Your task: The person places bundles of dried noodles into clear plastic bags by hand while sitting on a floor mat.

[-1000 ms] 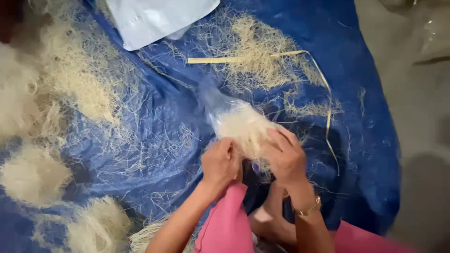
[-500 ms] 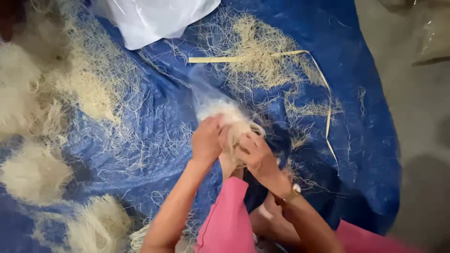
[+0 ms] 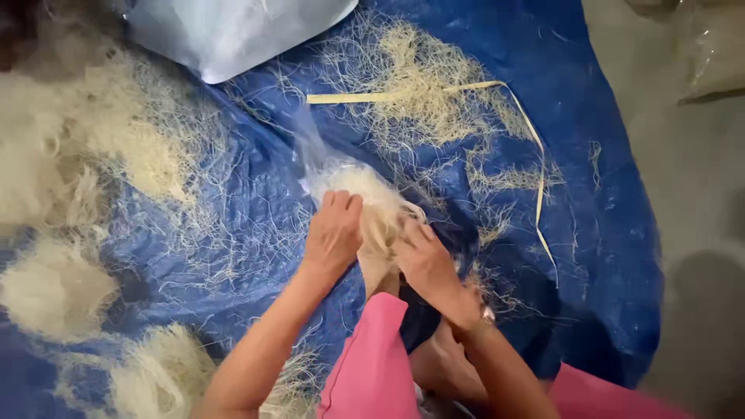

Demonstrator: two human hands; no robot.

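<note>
Pressing in from both sides, a pale bundle of fine fibres (image 3: 372,203) is held at the middle of the blue tarp (image 3: 605,233), partly inside a clear plastic bag (image 3: 314,159) whose loose end lies just beyond the bundle. The left hand (image 3: 334,233) is laid flat along the bundle's left side, fingers nearly straight and closed together, so that the strands seem to be kept packed rather than gripped. The right hand (image 3: 423,260) is curled against the bundle's near right edge, fingers bent round some strands; how firmly they are pinched cannot be told. Both hands are kept low over the tarp, above a pink-clad knee (image 3: 372,365), probably so that stray fibres fall onto the sheet. Loose heaps of fibre (image 3: 93,147) lie to the left of the bundle, a yellow strip (image 3: 388,96) beyond it, and a white sack (image 3: 233,31) at the tarp's far edge.
</note>
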